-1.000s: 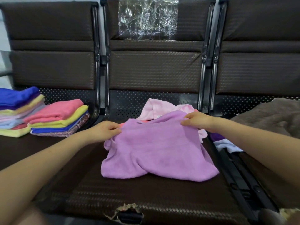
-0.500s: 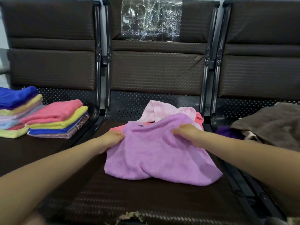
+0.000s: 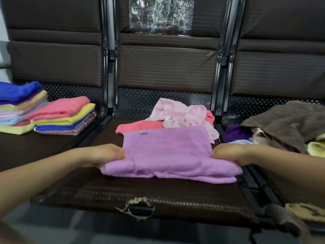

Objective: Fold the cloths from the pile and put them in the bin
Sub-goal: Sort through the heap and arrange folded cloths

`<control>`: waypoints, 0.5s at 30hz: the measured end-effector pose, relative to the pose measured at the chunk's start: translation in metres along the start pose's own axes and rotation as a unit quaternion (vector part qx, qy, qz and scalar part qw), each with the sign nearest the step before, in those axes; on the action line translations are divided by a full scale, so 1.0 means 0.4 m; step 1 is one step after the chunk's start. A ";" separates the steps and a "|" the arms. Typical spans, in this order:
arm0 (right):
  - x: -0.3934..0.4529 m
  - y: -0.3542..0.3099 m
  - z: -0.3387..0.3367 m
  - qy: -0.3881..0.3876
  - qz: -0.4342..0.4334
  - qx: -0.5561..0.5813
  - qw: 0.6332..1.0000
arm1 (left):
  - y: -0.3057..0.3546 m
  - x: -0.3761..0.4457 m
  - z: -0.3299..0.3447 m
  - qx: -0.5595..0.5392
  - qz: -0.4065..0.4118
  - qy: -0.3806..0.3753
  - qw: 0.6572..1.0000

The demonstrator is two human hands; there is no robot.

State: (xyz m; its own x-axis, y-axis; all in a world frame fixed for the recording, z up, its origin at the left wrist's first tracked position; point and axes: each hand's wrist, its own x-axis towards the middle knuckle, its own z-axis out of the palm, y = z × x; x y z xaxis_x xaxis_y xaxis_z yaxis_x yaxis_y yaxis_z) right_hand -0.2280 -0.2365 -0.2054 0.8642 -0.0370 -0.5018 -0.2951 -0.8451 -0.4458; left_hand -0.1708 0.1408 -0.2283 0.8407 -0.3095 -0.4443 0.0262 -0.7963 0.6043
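Observation:
A lilac cloth (image 3: pixel 167 152) lies folded over on the middle seat (image 3: pixel 140 196), its top layer flat and its lower edge bunched. My left hand (image 3: pixel 103 154) grips its left side and my right hand (image 3: pixel 230 154) grips its right side. Behind it sit a light pink cloth (image 3: pixel 177 111) and a coral cloth (image 3: pixel 137 127), unfolded. On the right seat lies a loose pile with a brown cloth (image 3: pixel 284 124), a purple cloth (image 3: pixel 233 132) and a pale yellow cloth (image 3: pixel 316 147). No bin is in view.
Two stacks of folded cloths (image 3: pixel 58 117) rest on the left seat. Black metal armrest frames (image 3: pixel 110 95) separate the seats. Crumpled clear plastic (image 3: pixel 160 16) is stuck on the middle backrest. The middle seat's front edge is torn (image 3: pixel 139 205).
Both hands have pulled the lilac cloth's far edge toward me and folded it over. The hands now sit lower, at the cloth's sides. The pink and coral cloths behind are now uncovered.

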 end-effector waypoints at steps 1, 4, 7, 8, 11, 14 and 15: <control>0.002 0.015 0.005 0.000 -0.025 0.040 0.999 | -0.003 -0.007 0.003 0.050 0.017 0.005 0.999; 0.001 0.037 0.002 0.076 -0.095 0.099 0.988 | -0.002 -0.019 -0.008 0.170 0.091 0.108 0.975; 0.002 0.026 -0.024 0.153 -0.170 0.107 0.968 | 0.014 -0.017 -0.027 0.144 0.164 0.222 0.950; 0.003 0.022 -0.035 0.180 -0.188 0.120 0.958 | 0.025 -0.014 -0.031 0.119 0.180 0.250 0.944; 0.024 0.010 -0.071 0.230 -0.199 0.166 0.938 | 0.055 0.016 -0.052 0.094 0.193 0.304 0.928; 0.067 -0.007 -0.098 0.243 -0.182 0.152 0.941 | 0.071 0.067 -0.080 0.113 0.178 0.317 0.925; 0.082 -0.012 -0.105 0.251 -0.175 0.129 0.943 | 0.071 0.083 -0.082 0.124 0.165 0.317 0.926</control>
State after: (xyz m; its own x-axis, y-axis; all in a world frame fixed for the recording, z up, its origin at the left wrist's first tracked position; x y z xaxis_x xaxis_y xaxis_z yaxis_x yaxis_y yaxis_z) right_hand -0.1811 -0.2561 -0.1884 0.9922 -0.0817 0.0942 0.0106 -0.6974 -0.7166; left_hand -0.1242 0.1250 -0.2041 0.9312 -0.2524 0.2630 -0.3476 -0.8322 0.4321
